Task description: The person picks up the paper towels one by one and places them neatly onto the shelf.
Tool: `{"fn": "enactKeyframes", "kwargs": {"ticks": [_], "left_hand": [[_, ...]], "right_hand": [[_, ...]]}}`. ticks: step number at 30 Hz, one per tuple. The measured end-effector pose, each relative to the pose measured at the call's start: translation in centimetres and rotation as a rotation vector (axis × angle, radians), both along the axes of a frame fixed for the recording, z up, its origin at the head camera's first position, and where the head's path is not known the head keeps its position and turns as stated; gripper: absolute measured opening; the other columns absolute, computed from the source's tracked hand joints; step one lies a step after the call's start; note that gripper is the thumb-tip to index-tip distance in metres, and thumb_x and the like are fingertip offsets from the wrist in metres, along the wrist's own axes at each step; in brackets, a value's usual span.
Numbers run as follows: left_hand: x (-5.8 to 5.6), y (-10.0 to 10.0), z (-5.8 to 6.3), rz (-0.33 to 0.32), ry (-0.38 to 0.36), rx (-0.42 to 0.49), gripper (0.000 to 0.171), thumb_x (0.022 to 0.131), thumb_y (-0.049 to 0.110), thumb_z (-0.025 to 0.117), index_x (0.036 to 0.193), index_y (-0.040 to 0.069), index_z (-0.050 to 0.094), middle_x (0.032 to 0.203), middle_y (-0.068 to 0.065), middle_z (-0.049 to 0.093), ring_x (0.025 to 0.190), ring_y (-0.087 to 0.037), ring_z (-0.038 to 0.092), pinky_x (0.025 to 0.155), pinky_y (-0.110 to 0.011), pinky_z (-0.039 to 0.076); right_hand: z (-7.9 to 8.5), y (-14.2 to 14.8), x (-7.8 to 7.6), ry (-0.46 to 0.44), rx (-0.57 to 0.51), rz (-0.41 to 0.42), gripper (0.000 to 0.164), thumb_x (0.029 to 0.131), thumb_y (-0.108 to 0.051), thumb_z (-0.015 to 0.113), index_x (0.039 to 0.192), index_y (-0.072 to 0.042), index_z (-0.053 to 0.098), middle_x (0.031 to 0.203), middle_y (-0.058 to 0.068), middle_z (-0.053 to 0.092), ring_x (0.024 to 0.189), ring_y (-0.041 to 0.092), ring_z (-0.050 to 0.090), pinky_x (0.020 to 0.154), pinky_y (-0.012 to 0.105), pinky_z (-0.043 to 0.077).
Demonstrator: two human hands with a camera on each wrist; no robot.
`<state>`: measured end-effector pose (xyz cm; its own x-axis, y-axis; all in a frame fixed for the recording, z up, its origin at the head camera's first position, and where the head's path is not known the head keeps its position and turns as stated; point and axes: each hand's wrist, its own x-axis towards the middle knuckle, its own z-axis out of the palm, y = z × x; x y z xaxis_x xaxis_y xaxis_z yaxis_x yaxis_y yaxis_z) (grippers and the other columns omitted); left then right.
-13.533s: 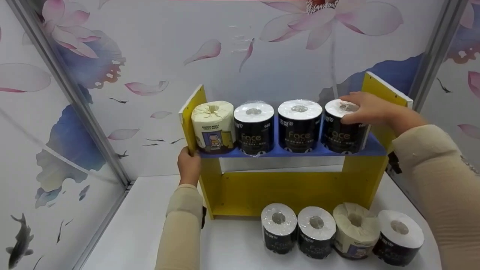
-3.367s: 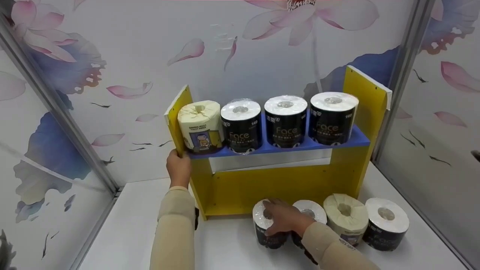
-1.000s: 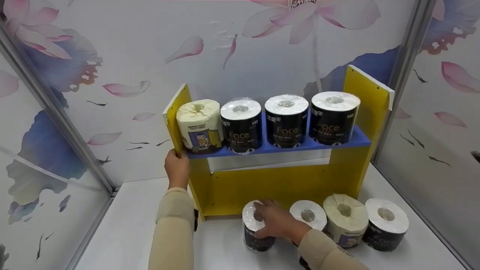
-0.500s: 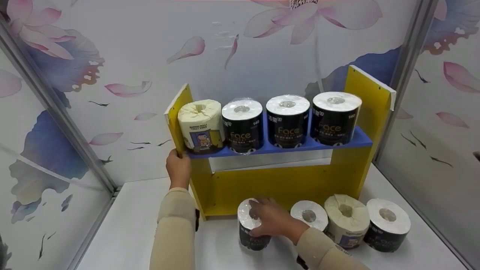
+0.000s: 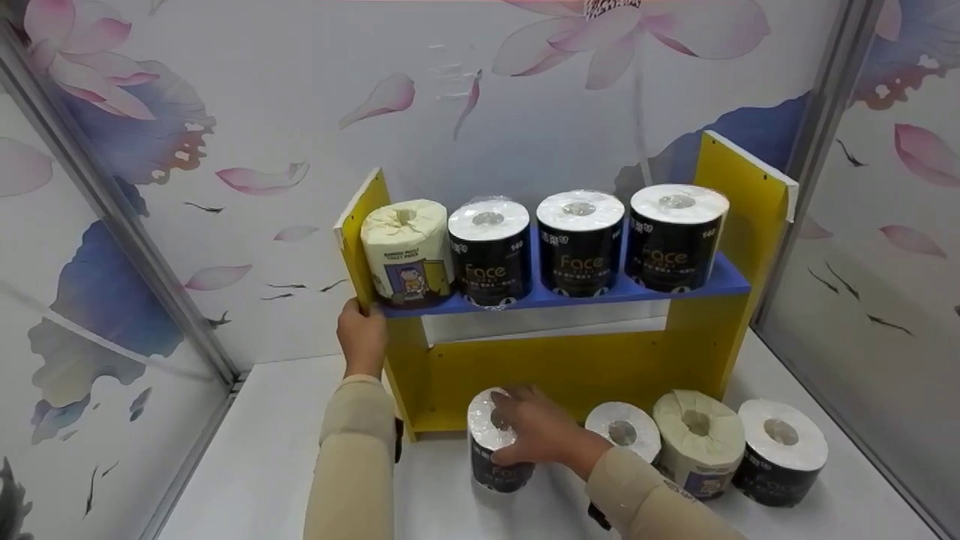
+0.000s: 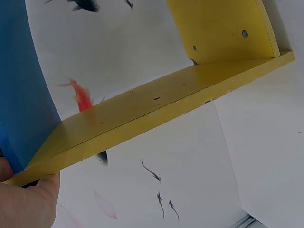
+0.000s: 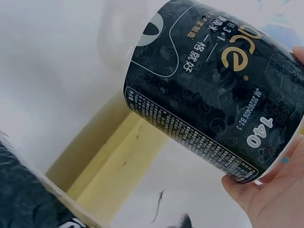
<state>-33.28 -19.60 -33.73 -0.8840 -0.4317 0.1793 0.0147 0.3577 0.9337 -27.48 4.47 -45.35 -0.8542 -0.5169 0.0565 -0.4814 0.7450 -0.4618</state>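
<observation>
In the head view, my left hand (image 5: 363,339) grips the left side panel of a yellow-and-blue shelf (image 5: 547,367), just where the blue board (image 5: 536,301) meets it. The left wrist view shows the thumb and a finger of that hand (image 6: 29,202) at the panel's edge. My right hand (image 5: 544,426) holds a black-and-white wrapped toilet roll (image 5: 501,472) from above, in front of the lower level, left of the other front rolls. Its printed black side (image 7: 213,90) fills much of the right wrist view, with fingers and thumb around the white end.
On the blue board stand a cream toilet roll (image 5: 409,255) and three black-wrapped rolls (image 5: 581,255). To the right on the white table (image 5: 277,450) are a black-and-white roll (image 5: 624,429), a cream roll (image 5: 699,442) and another black-and-white roll (image 5: 781,450). Patterned walls (image 5: 300,112) enclose the table.
My right hand has gone from the top right roll to the leftmost front roll, then carried it left and slightly towards the shelf, away from its neighbour. My left hand keeps its hold.
</observation>
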Motion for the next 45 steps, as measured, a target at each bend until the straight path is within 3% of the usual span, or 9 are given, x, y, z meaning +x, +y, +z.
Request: {"fn": "enactKeyframes", "kwargs": {"ticks": [7,10,14,21,25,30,35,40,45], "left_hand": [[0.1,0.1,0.1,-0.012,-0.003,0.020,0.033,0.100,0.010,0.041,0.126,-0.009,0.050,0.122,-0.026,0.056,0.113,-0.036,0.051,0.098,-0.047,0.040],[0.1,0.0,0.1,-0.015,-0.014,0.033,0.034,0.101,0.011,0.042,0.128,-0.008,0.049,0.125,-0.025,0.055,0.117,-0.036,0.050,0.100,-0.047,0.039],[0.1,0.0,0.1,-0.018,-0.022,0.039,0.034,0.101,0.011,0.041,0.128,-0.008,0.049,0.126,-0.024,0.054,0.117,-0.035,0.050,0.100,-0.047,0.039],[0.1,0.0,0.1,-0.009,-0.022,0.038,0.032,0.101,0.011,0.042,0.126,-0.007,0.050,0.124,-0.024,0.055,0.114,-0.034,0.050,0.099,-0.046,0.039],[0.0,-0.1,0.0,-0.006,-0.013,0.031,0.033,0.100,0.011,0.043,0.126,-0.007,0.051,0.124,-0.024,0.056,0.115,-0.034,0.051,0.099,-0.046,0.039],[0.0,0.0,-0.1,-0.009,-0.002,0.033,0.033,0.100,0.010,0.042,0.126,-0.008,0.051,0.123,-0.025,0.056,0.114,-0.034,0.051,0.099,-0.046,0.039],[-0.1,0.0,-0.2,0.003,-0.019,0.016,0.032,0.100,0.011,0.043,0.126,-0.006,0.052,0.123,-0.023,0.057,0.112,-0.034,0.052,0.097,-0.046,0.040],[-0.1,0.0,-0.2,0.006,-0.029,0.023,0.034,0.100,0.012,0.043,0.128,-0.006,0.051,0.123,-0.023,0.056,0.113,-0.034,0.052,0.097,-0.046,0.041],[-0.2,-0.1,-0.1,0.004,-0.023,0.019,0.035,0.101,0.012,0.043,0.129,-0.007,0.050,0.125,-0.024,0.055,0.115,-0.035,0.052,0.098,-0.046,0.041]], "right_hand": [[0.2,-0.3,-0.5,0.056,-0.038,0.018,0.055,0.071,-0.045,0.076,0.115,-0.012,0.069,0.148,0.012,0.042,0.135,0.036,0.036,0.105,0.053,0.036],[0.3,-0.6,-0.8,0.084,-0.045,0.011,0.063,0.071,-0.045,0.076,0.121,-0.009,0.065,0.147,0.014,0.042,0.137,0.036,0.035,0.107,0.055,0.032],[0.6,-0.9,-1.2,0.118,-0.059,-0.020,0.074,0.070,-0.044,0.077,0.131,-0.007,0.058,0.148,0.016,0.040,0.136,0.038,0.035,0.104,0.056,0.036],[1.0,-1.4,-1.9,0.141,-0.082,-0.075,0.074,0.071,-0.045,0.078,0.131,-0.009,0.057,0.147,0.014,0.039,0.130,0.037,0.039,0.101,0.052,0.041],[1.0,-1.7,-2.3,0.135,-0.076,-0.102,0.082,0.071,-0.045,0.080,0.138,-0.009,0.051,0.146,0.013,0.039,0.128,0.035,0.039,0.102,0.049,0.041],[0.6,-2.1,-2.9,0.171,-0.057,-0.110,0.066,0.070,-0.045,0.081,0.122,-0.012,0.058,0.140,0.009,0.042,0.121,0.032,0.042,0.098,0.046,0.045],[0.3,-2.3,-3.5,0.230,-0.065,-0.084,0.043,0.068,-0.040,0.081,0.098,-0.014,0.064,0.139,0.010,0.047,0.128,0.035,0.039,0.103,0.047,0.040],[0.2,-2.6,-3.9,0.201,-0.066,-0.102,0.040,0.070,-0.040,0.080,0.097,-0.014,0.066,0.145,0.010,0.044,0.135,0.034,0.034,0.106,0.047,0.037],[0.0,-2.9,-4.2,0.195,-0.087,-0.135,0.041,0.070,-0.040,0.081,0.098,-0.014,0.067,0.142,0.009,0.044,0.130,0.034,0.036,0.104,0.045,0.040]]}}
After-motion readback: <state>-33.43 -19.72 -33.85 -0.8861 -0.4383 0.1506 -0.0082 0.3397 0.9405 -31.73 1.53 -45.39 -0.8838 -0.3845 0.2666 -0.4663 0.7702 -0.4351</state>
